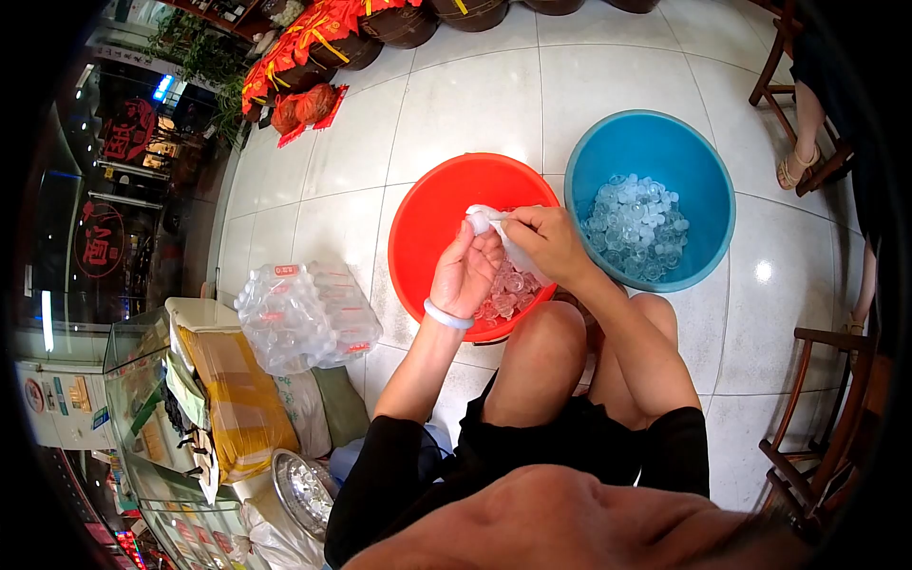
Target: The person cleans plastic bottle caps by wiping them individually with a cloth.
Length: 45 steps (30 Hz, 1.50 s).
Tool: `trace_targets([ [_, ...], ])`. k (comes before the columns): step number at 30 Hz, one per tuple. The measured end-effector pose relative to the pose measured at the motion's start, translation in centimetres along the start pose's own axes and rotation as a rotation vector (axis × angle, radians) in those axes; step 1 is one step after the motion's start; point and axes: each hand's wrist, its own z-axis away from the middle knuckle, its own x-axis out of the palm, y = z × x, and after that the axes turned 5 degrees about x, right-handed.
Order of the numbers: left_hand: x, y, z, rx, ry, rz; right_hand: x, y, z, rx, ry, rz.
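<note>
Over a red basin (427, 209), my left hand (470, 266) is raised palm up, its thumb and fingers closed on a small whitish clear cup. My right hand (546, 245) pinches a white cloth (518, 252) against that cup; the cloth hangs down below the fingers. Small clear cups (508, 293) lie in the lower right part of the red basin, partly hidden by the hands and cloth. To the right, a blue basin (598, 152) holds a heap of similar clear cups (636, 228).
Plastic-wrapped bottles (309, 313) stand left of the red basin. A taped box (233, 399) and a metal bowl (304, 494) are at lower left. Dark jars with red cloth (313, 43) line the back. Wooden chairs (807, 408) and another person's foot (798, 166) are at right.
</note>
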Motion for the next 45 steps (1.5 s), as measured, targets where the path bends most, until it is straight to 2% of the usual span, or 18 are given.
trace_targets([
  [3, -0.4, 0.0, 0.0, -0.020, -0.045, 0.091, 0.0, 0.1, 0.0, 0.022, 0.001, 0.011],
  [6, -0.4, -0.1, 0.1, 0.009, -0.003, 0.158, 0.2, 0.2, 0.1, 0.010, 0.012, 0.013],
  [13, -0.4, -0.1, 0.2, 0.030, -0.014, 0.157, 0.0, -0.1, 0.2, 0.039, -0.012, 0.006],
  [16, -0.7, -0.2, 0.2, 0.036, -0.015, 0.142, -0.1, -0.1, 0.2, 0.089, -0.029, -0.088],
  [18, -1.2, -0.3, 0.0, 0.029, -0.133, 0.135, 0.0, -0.3, 0.2, 0.075, -0.005, -0.149],
  [22, -0.8, -0.4, 0.0, 0.044, -0.115, 0.124, -0.3, -0.4, 0.2, 0.093, -0.032, -0.117],
  [24, -0.2, -0.5, 0.2, 0.097, -0.028, 0.069, -0.3, -0.3, 0.2, 0.052, -0.043, -0.102],
  [31, -0.2, -0.8, 0.2, 0.133, -0.069, 0.022, -0.3, -0.4, 0.2, 0.065, -0.055, -0.074],
  [36, 0.0, -1.1, 0.6, 0.318, -0.050, -0.210, -0.3, -0.5, 0.3, 0.088, -0.064, -0.131],
  [39, 0.2, -1.2, 0.6, 0.362, -0.077, -0.285, -0.5, -0.7, 0.3, 0.076, -0.064, -0.123],
  [43, 0.0, -1.5, 0.7, 0.351, -0.128, -0.430, -0.3, -0.8, 0.2, 0.100, -0.040, -0.181],
  [45, -0.1, -1.3, 0.6, 0.250, -0.127, -0.272, -0.5, -1.3, 0.2, 0.147, -0.018, -0.317],
])
